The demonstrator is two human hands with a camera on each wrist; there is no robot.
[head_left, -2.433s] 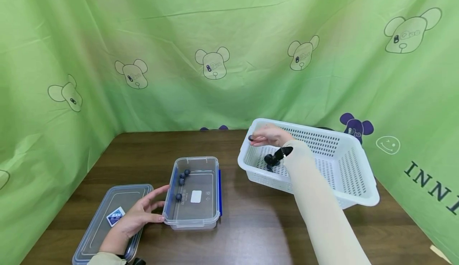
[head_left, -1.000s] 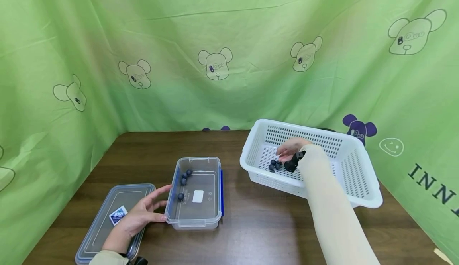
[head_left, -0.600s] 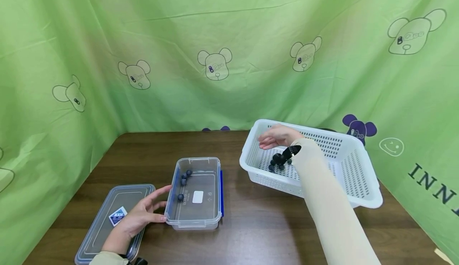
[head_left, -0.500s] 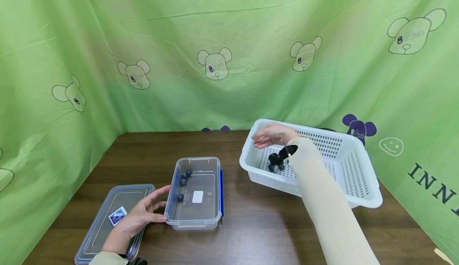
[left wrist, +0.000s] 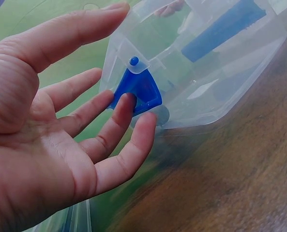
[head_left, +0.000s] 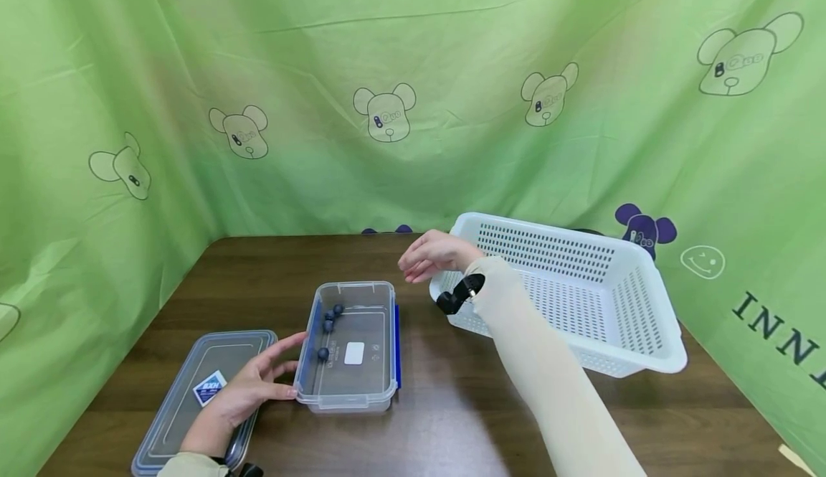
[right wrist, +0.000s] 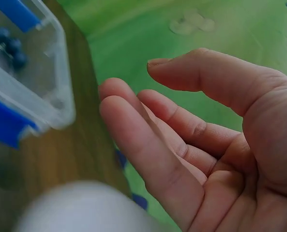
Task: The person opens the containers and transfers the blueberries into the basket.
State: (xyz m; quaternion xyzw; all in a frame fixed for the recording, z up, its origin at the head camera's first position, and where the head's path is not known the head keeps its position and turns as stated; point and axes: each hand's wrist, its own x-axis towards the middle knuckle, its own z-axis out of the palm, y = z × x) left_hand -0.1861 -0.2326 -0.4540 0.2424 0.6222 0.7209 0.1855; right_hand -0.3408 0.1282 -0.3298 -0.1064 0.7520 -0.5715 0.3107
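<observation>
My left hand rests its spread fingertips against the left side of a clear plastic box with blue clasps. In the left wrist view its fingers touch a blue clasp, the thumb apart from them. Several blueberries lie inside along the box's left side. My right hand hovers just beyond the left rim of a white slotted basket, to the upper right of the box. Its fingers are loosely bent and the thumb stands off; no berry shows in it. The sleeve and wrist hide the basket's left end.
A translucent box lid with a blue-and-white label lies on the wooden table under and left of my left forearm. A green curtain with printed bear heads hangs behind the table.
My right hand was down among the blueberries in the basket, then rose and moved left past its rim. The berries in the basket are now hidden. My left hand stays on the box.
</observation>
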